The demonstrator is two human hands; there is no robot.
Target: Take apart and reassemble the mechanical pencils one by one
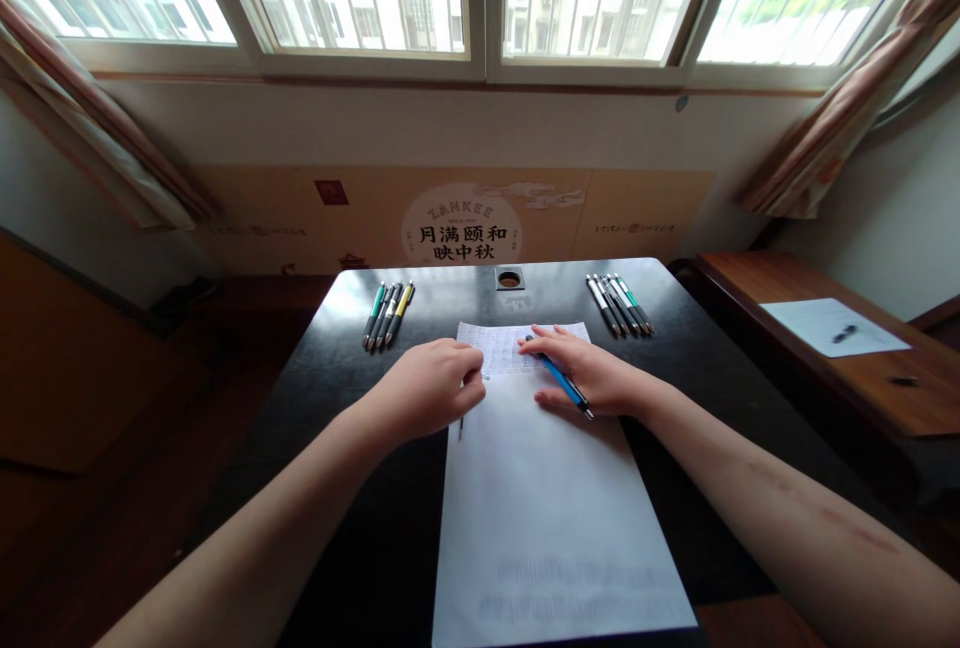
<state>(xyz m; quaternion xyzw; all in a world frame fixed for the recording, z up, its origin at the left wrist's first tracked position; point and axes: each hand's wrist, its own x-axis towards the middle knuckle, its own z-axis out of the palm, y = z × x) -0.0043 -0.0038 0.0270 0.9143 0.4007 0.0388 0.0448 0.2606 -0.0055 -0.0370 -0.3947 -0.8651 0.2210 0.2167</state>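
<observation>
Left hand [436, 383] is closed, apparently around a slim dark item [460, 427]. White paper [540, 498] lies on the tabletop [457, 300]. Right hand [592, 368] is spread, blue pen [560, 378] against it. Judged step: pen handling; next move calls for firmer grip.

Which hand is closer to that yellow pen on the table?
Left. The left hand is just right of the yellow pen, nearer the camera; the right hand is farther right, at the blue pen.

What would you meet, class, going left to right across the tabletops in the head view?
Left-hand pen group, left hand, blue pen, right-hand pen group, white sheet on the wooden side table.
</observation>
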